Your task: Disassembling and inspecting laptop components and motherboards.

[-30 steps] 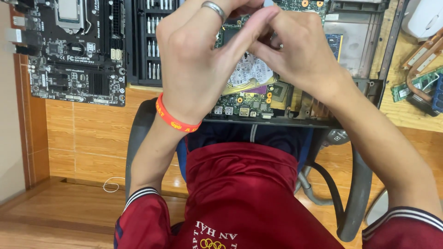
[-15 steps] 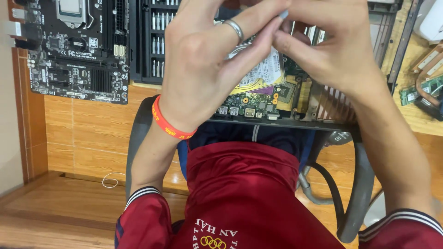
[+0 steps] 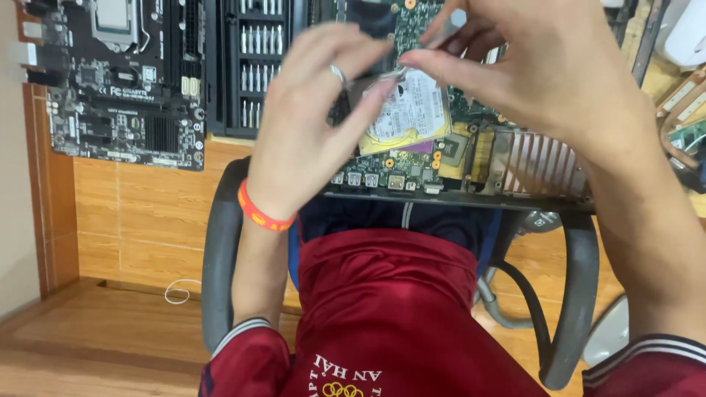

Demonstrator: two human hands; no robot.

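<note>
My left hand (image 3: 309, 140), with a ring and an orange wristband, hovers over an opened laptop circuit board (image 3: 412, 173). My right hand (image 3: 537, 73) is raised next to it. The fingertips of both hands meet on a thin silvery metal piece (image 3: 434, 35), pinched between the right fingers. Directly below the fingertips lies a small hard drive (image 3: 412, 117) with a white label, resting on the board. What exactly the metal piece is cannot be made out.
A black desktop motherboard (image 3: 125, 81) lies at the left on the wooden table. Beside it stands a black case of screwdriver bits (image 3: 257, 66). A finned heatsink (image 3: 537, 165) sits at the board's right. Chair armrests (image 3: 217, 250) flank my lap.
My hands have parted a little and the left fingers have stretched out, so more of the hard drive's label shows. The fingertips stay together on the metal piece.
</note>
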